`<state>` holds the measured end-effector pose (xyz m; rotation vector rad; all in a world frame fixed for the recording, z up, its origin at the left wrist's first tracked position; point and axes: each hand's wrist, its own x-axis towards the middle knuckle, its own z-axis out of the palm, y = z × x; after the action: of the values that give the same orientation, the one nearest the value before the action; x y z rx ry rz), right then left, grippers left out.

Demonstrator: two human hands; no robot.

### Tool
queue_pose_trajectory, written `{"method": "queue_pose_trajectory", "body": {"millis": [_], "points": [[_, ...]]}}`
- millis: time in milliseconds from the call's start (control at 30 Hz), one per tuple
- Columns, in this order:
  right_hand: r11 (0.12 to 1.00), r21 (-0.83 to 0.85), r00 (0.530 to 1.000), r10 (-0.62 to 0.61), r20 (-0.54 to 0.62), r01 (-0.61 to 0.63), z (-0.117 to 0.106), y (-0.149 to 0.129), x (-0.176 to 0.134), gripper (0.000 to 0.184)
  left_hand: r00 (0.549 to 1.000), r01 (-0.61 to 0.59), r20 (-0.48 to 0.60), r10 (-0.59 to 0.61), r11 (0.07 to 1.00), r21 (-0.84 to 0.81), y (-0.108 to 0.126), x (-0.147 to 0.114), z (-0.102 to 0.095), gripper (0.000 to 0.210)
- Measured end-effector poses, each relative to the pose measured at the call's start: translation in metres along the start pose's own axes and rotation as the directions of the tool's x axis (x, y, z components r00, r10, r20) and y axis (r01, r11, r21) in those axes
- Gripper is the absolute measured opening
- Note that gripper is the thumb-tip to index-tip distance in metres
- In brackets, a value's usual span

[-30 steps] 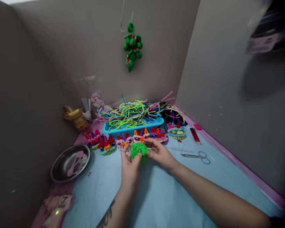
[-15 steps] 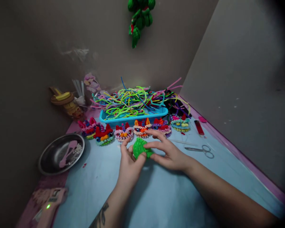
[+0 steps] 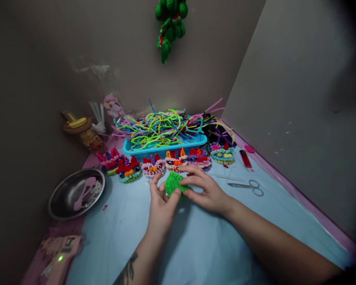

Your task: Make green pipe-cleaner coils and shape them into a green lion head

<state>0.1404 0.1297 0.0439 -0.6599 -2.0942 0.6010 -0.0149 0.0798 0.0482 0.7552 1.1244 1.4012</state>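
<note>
Between both hands, just above the blue table cover (image 3: pixel 130 237), is a bright green fuzzy piece (image 3: pixel 173 183) with a ridged edge, apparently twisted pipe cleaner. My left hand (image 3: pixel 161 202) grips it from the left, thumb across its near side. From the right, the thumb and fingers of my right hand (image 3: pixel 207 192) pinch its edge. Part of the piece is hidden behind the fingers. Beyond the hands stands a row of colourful pipe-cleaner animal heads, among them an orange and cream one (image 3: pixel 176 160) and a pink one (image 3: pixel 153 166).
A blue tray (image 3: pixel 166 148) heaped with loose pipe cleaners (image 3: pixel 160 126) stands at the back. Scissors (image 3: pixel 247 186) and a red lighter (image 3: pixel 245 159) lie right. On the left are a metal bowl (image 3: pixel 63 194) and a pink glue gun (image 3: pixel 63 253). Green figures (image 3: pixel 170 27) hang on the wall.
The fingers of my right hand have drawn slightly closer together at the green piece, which stays held in both hands. The whole view has shifted a little.
</note>
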Motion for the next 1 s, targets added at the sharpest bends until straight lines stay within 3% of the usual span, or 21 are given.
{"method": "queue_pose_trajectory", "body": {"millis": [1000], "points": [[0.998, 0.064, 0.998, 0.021, -0.066, -0.017, 0.0043, -0.0044, 0.0001, 0.015, 0.999, -0.042, -0.006, 0.042, 0.999, 0.01, -0.0015, 0.0008, 0.0014, 0.07]]}}
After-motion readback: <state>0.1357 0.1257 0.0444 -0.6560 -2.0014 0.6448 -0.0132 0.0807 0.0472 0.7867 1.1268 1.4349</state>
